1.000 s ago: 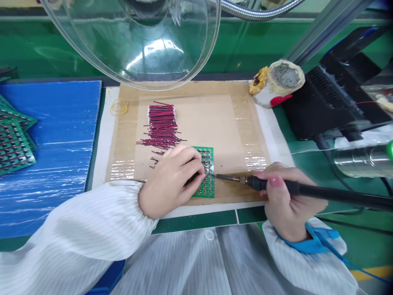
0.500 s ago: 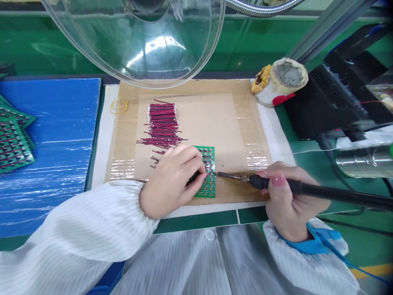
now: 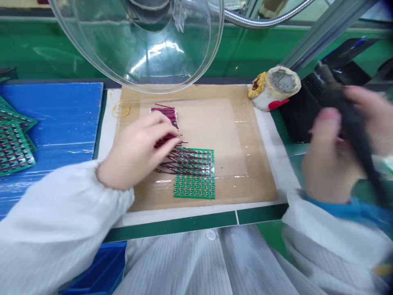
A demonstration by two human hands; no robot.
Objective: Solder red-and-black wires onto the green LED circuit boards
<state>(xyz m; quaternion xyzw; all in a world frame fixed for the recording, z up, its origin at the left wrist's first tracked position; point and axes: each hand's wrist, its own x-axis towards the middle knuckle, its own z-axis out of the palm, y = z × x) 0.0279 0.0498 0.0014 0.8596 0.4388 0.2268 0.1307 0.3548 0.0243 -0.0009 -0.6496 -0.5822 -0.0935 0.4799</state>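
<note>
On the cardboard mat (image 3: pixel 245 164), the left hand (image 3: pixel 138 151) pinches thin, bendy, light wires (image 3: pixel 164 123); the blurred right hand (image 3: pixel 334 159) grips the soldering iron (image 3: pixel 353 119) by its handle.

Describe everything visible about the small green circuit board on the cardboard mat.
The green circuit board is a rectangular panel made of a grid of small identical units with silvery pads. It lies flat on the taped cardboard mat, near its front edge. Thin red-and-black wires run across its upper rows and stick out past its left side; the lower rows are bare. Neither hand touches it: the left hand is over the loose wire pile behind it, and the blurred right hand is off to the right.
</note>
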